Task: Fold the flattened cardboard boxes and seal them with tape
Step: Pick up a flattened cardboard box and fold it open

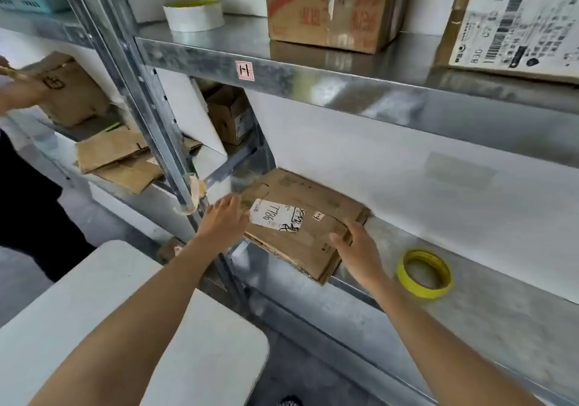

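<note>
A stack of flattened brown cardboard boxes [313, 205] lies on the lower metal shelf [488, 308], the top one bearing a white label marked 7786. My left hand [224, 219] sits at the stack's left edge, fingers spread and touching the cardboard. My right hand [355, 244] rests on the stack's right front corner, thumb on top, fingers around the edge. A yellow tape roll [424, 272] lies flat on the same shelf, to the right of my right hand.
A white tape roll [194, 14] and assembled boxes [326, 8] stand on the upper shelf. More flattened cardboard [116, 161] lies on the left rack. Another person's arm [18, 92] reaches in at far left. A white table [103, 327] is below my arms.
</note>
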